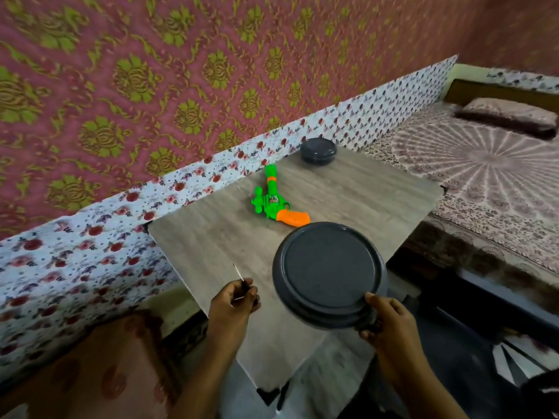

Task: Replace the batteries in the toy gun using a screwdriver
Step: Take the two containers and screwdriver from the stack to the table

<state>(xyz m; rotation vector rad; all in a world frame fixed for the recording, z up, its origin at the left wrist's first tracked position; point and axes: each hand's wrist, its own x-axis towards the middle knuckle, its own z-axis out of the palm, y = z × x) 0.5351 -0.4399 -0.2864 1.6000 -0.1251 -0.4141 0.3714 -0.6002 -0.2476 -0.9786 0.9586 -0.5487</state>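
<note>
Standing against a wall, a square table [348,189] with a pale wood-grain top fills the middle of the head view. Behind it the wall [151,71] carries pink paper with gold-green floral medallions above a white band [90,237] printed with small red flowers. To the right lies a bed [484,164] under a mandala-patterned cover, with a pillow [508,116] near its head.

2 dark grey round containers show. 1 container [318,151] sits closed on the far corner of the table, squat and glossy. The other, a lidded tub [329,275], is held up above the near right part of the table, tilted so its flat, ridged, matte lid faces the camera; nothing of either one's contents can be seen.

Lying flat on the table between the 2 is the toy gun [276,198], smooth bright-green plastic with an orange grip and an orange ring on its barrel.

The right hand [390,319] grips the tub at its lower edge. The left hand [233,303] curls around a screwdriver [242,282] with a dark handle, its thin metal shaft pointing up and away over the table's near edge.
</note>
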